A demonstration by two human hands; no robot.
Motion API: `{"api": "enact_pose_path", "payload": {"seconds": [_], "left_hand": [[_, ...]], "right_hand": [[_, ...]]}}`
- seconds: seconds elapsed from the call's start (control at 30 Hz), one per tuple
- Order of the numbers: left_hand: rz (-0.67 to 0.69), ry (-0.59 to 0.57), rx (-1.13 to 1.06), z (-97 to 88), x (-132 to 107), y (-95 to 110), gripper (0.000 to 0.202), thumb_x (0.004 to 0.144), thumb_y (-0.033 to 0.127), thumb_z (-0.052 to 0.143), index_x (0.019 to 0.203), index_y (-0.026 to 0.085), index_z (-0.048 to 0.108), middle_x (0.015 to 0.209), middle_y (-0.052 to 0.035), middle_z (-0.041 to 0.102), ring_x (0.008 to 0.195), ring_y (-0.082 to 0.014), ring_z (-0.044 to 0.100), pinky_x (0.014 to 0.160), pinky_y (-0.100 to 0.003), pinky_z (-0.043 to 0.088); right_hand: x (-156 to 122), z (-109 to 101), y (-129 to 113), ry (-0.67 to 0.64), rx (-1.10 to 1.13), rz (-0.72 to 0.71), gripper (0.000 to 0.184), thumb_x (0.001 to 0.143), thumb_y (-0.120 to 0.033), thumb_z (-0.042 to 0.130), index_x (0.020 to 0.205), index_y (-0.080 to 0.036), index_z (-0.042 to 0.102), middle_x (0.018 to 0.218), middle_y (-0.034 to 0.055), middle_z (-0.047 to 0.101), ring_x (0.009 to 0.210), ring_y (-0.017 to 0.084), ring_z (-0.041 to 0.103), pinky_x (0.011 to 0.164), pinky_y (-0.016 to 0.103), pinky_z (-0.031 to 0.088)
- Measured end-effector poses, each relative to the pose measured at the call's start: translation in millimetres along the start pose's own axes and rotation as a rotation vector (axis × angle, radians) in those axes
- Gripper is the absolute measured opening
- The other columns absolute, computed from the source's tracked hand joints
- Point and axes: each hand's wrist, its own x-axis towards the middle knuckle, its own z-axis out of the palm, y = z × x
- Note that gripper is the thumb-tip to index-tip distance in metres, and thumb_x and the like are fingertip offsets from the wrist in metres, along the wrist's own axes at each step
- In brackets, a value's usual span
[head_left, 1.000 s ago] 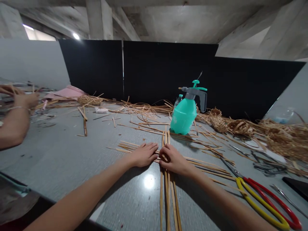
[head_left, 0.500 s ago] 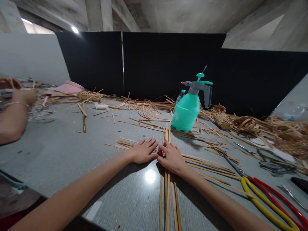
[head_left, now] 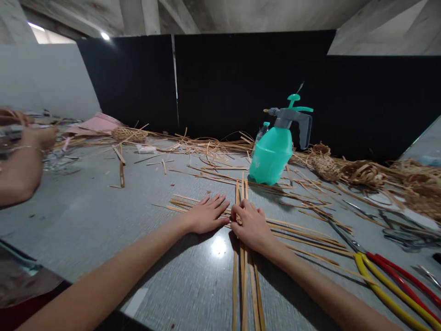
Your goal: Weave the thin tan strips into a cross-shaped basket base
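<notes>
Flat, pale-brown bamboo or rattan strips cross on the grey table in front of me. Several crosswise strips (head_left: 303, 233) run left to right, and several lengthwise strips (head_left: 244, 289) run from the table's near side towards the back. My left hand (head_left: 207, 216) lies flat on the left part of the crosswise strips, fingers spread. Over the crossing, my right hand (head_left: 254, 228) has its fingers bent and its thumb and fingertips closed on the strips. That hand covers much of the crossing, so the weave there is mostly hidden.
A teal spray bottle (head_left: 272, 154) stands behind the crossing. Long-handled shears with red and yellow grips (head_left: 382, 280) lie at right. Loose strips (head_left: 213, 151) and woven pieces (head_left: 324, 166) line the back. Another person's arm (head_left: 25, 161) is at far left, near a pink item (head_left: 96, 123).
The whole view has shifted slightly, so the table things sit a little further right. Both hands keep nearly the same places on the strips. The other person's hands have moved slightly.
</notes>
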Motion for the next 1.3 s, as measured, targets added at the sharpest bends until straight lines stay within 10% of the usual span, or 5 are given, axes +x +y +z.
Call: {"api": "enact_pose_path", "payload": {"seconds": [0.17, 0.3, 0.83, 1.3], "left_hand": [[0.08, 0.26, 0.006, -8.5, -7.1, 13.7, 0.046, 0.088, 0.035, 0.043, 0.131, 0.02, 0.039, 0.144, -0.014, 0.027, 0.133, -0.0298, 0.02, 0.105, -0.049, 0.016], [0.129, 0.4, -0.119, -12.3, -5.3, 31.6, 0.012, 0.083, 0.021, 0.05, 0.087, 0.017, 0.06, 0.103, -0.0092, 0.055, 0.099, -0.0228, 0.05, 0.087, -0.035, 0.038], [-0.055, 0.427, -0.466, 3.4, 6.3, 41.5, 0.006, 0.077, 0.013, 0.06, 0.075, 0.016, 0.055, 0.08, -0.0026, 0.058, 0.084, -0.0183, 0.051, 0.075, -0.029, 0.04], [-0.086, 0.379, -0.324, 2.2, 11.0, 47.1, 0.005, 0.08, 0.021, 0.056, 0.083, 0.017, 0.058, 0.088, -0.0039, 0.057, 0.089, -0.0207, 0.048, 0.081, -0.034, 0.039]], "right_hand": [[-12.7, -10.5, 36.6, -0.016, 0.283, -0.147, 0.006, 0.076, -0.018, 0.049, 0.081, -0.02, 0.051, 0.085, 0.004, 0.053, 0.082, 0.018, 0.051, 0.072, 0.03, 0.04], [-23.4, -5.9, 53.1, 0.002, 0.324, -0.11, 0.007, 0.08, -0.017, 0.046, 0.081, -0.019, 0.052, 0.085, 0.0052, 0.054, 0.079, 0.018, 0.052, 0.072, 0.032, 0.042], [-24.4, 10.5, 42.9, 0.119, 0.158, -0.061, 0.01, 0.083, -0.026, 0.047, 0.08, -0.017, 0.052, 0.082, 0.0064, 0.055, 0.078, 0.02, 0.05, 0.07, 0.032, 0.039], [-23.7, 5.7, 30.3, 0.042, 0.071, 0.003, 0.014, 0.082, -0.021, 0.043, 0.09, -0.019, 0.055, 0.092, 0.0067, 0.055, 0.088, 0.022, 0.051, 0.076, 0.035, 0.034]]}}
